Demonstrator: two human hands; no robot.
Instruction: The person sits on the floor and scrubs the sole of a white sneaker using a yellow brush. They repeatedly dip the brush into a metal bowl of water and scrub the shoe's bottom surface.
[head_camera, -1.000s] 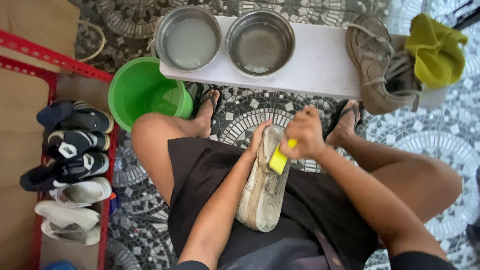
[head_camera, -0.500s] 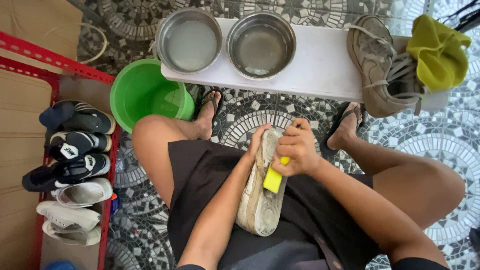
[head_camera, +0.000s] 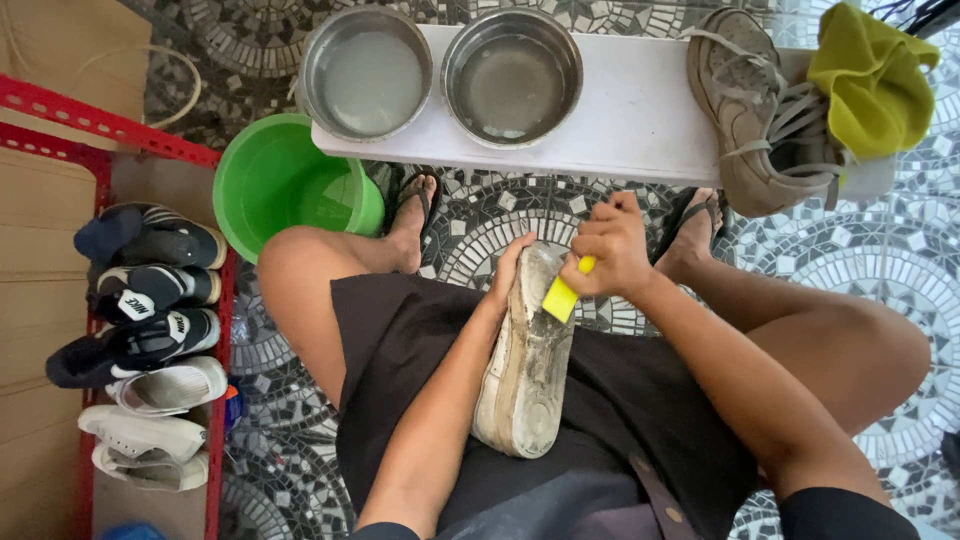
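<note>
The left hand (head_camera: 508, 275) reaches forward along the lap, fingers curled over the toe end of a dirty white sneaker (head_camera: 527, 360) that lies sole-up across the dark shorts. The right hand (head_camera: 612, 248), wrist bent inward, is closed in a fist around a yellow brush (head_camera: 563, 295) pressed against the sole. Two steel bowls (head_camera: 366, 72) sit on the white counter (head_camera: 640, 110) ahead.

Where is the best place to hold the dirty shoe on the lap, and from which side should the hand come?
Probably the toe end of the shoe, from its left edge, as the left hand does now. The sole faces up, so this leaves it open to the yellow brush.
</note>
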